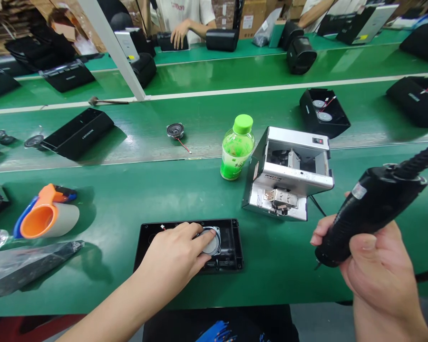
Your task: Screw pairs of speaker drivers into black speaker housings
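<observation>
My left hand (181, 251) rests over a round speaker driver (211, 243), its fingers bent onto the driver's rim and back. The driver sits inside a shallow black speaker housing (230, 259) lying on the green bench. A small white connector (163, 227) shows at the housing's far side, beside my hand. My forearm and hand hide much of the left half. In my right hand (378, 261) is a black electric screwdriver (367, 213), raised over the bench to the right. Its short bit points down and left, apart from the housing.
Beyond the housing stand a silver screw feeder (296, 175) and a green-capped bottle (237, 147). To the left lie a tape dispenser (46, 216) and a plastic-wrapped dark item (32, 266). A loose speaker (175, 130) and black housings (80, 133) lie farther back; a co-worker's hand (180, 34) is opposite.
</observation>
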Demonstrator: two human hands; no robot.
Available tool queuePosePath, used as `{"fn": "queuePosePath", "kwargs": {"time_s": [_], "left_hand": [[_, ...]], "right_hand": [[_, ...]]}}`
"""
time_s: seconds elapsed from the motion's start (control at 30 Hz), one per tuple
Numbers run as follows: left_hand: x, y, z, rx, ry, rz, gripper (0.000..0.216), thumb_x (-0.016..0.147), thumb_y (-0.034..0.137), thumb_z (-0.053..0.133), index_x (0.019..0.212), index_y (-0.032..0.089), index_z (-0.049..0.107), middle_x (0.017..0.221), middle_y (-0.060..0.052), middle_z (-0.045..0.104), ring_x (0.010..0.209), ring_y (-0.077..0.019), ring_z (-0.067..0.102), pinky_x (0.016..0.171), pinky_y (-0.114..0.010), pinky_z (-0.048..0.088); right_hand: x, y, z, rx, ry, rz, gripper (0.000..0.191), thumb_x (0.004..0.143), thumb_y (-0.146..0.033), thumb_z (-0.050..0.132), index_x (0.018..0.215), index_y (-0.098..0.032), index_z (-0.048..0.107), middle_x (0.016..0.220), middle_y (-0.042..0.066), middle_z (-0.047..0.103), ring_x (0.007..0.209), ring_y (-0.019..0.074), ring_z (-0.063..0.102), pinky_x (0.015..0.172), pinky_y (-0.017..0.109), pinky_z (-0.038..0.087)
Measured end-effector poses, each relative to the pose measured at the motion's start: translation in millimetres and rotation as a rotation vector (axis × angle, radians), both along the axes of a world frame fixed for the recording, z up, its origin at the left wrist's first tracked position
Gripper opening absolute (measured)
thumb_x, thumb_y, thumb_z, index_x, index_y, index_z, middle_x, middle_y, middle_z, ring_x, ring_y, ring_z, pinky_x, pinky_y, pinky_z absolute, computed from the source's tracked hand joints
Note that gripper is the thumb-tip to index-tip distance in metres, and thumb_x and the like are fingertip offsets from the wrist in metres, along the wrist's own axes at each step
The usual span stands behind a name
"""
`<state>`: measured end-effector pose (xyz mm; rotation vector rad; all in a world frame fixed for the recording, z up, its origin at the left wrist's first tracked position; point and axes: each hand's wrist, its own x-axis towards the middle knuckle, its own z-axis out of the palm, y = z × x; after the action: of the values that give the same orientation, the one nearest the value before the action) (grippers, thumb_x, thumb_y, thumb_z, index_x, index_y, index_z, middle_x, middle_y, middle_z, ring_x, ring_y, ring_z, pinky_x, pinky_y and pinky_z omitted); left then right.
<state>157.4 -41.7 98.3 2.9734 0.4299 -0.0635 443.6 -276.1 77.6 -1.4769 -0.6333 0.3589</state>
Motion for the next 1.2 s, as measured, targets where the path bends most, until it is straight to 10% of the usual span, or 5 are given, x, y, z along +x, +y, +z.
{"fn": "queuePosePath", "kwargs": {"time_s": [0.9,1.07,1.2], "left_hand": [[8.3,4.7,4.1,-0.038,0.08,0.033,0.049,0.092,0.028,0.089,0.139,0.031,0.076,0.123,-0.005,0.08,0.104,-0.0308,0.079,0.079,-0.047,0.068],[-10.2,12.9,10.9,-0.086,-0.164,0.013,0.04,0.101,0.03,0.08,0.141,0.027,0.073,0.124,-0.007,0.079,0.1,-0.0265,0.075,0.081,-0.041,0.064],[-42.1,40.0,12.3,-0.058,-0.214,0.131,0.068,0.101,0.041,0.078,0.163,0.03,0.052,0.157,-0.014,0.062,0.138,-0.0382,0.064,0.111,-0.057,0.056]], "right_hand": [[0.5,-3.1,-1.2,0.004,0.0,0.005,0.049,0.093,-0.063,0.079,0.126,-0.029,0.068,0.087,0.006,0.072,0.069,0.0246,0.07,0.054,0.037,0.064],[-0.3,-3.5,4.0,0.03,0.039,-0.028,0.059,0.087,-0.069,0.082,0.129,-0.03,0.07,0.085,0.008,0.073,0.066,0.0274,0.069,0.052,0.042,0.062],[2.1,-9.1,10.8,0.015,0.084,-0.086,0.073,0.085,-0.086,0.073,0.137,-0.035,0.069,0.08,0.007,0.072,0.064,0.0303,0.066,0.05,0.047,0.061]]}}
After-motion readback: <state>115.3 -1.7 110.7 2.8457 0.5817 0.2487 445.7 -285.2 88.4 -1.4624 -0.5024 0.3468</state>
